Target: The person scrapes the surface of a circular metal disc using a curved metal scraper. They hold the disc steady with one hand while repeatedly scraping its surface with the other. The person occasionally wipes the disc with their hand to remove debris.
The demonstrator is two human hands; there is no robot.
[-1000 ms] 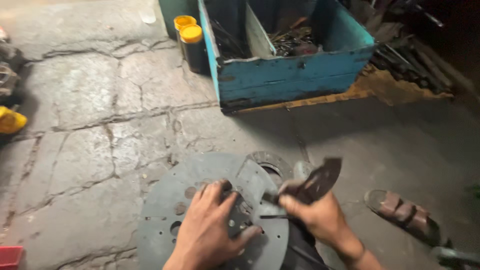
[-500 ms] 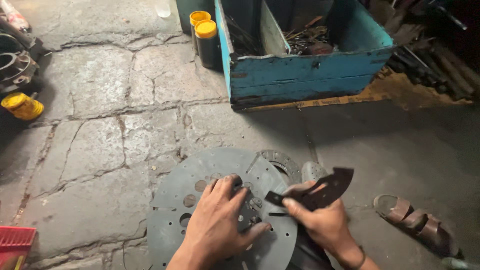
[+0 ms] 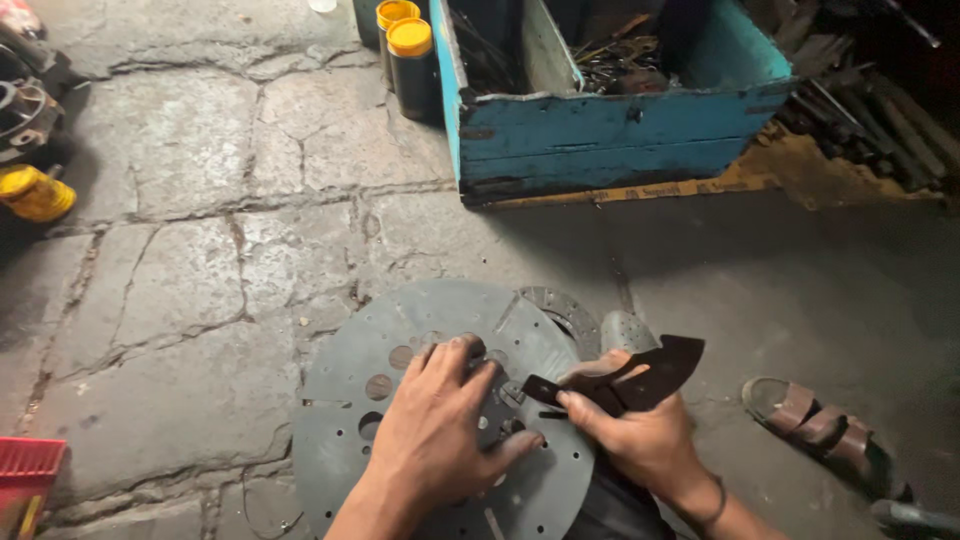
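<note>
Left hand (image 3: pixel 440 420): your fingers spread flat, pressing the disc (image 3: pixel 400 400).
Right hand (image 3: pixel 640 430): your fingers pinch the dark curved piece (image 3: pixel 640 375), just beside the disc's hub.

Matt grey metal disc (image 3: pixel 400 400), rough cracked stone floor (image 3: pixel 200 200), chipped painted crate (image 3: pixel 610 130)

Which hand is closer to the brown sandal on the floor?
The right hand. It holds a dark curved piece just left of the sandal. The left hand is farther left, pressed flat on the round grey metal disc.
</note>
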